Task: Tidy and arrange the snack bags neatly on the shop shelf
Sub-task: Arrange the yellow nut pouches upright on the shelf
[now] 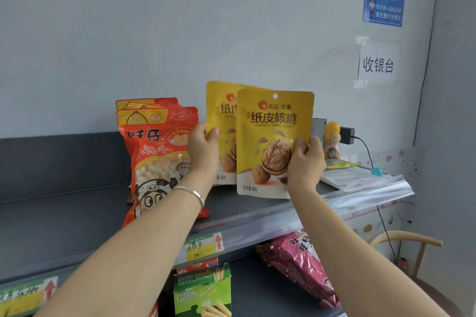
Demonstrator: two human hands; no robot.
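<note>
rear walnut bag (221, 121) half hidden

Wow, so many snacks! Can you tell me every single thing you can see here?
front walnut bag: one, yellow, middle of top shelf, overlapping the rear one
rear walnut bag: one, yellow, behind it, to its left
red snack bags: at least three, red-orange, upright, left of the yellow bags
bottle: one, yellow, top shelf's right end
adapter: one, black with cable, behind the bottle
green box: one, lower shelf, middle
pink bag: one, lower shelf, right
blue sign: one, wall, upper right
paper sign: one, white, below the blue sign
chair: one, wooden, lower right
bracelet: one, pale, left wrist
left hand: grip on rear walnut bag's left edge
right hand: grip on front walnut bag's right edge
</note>
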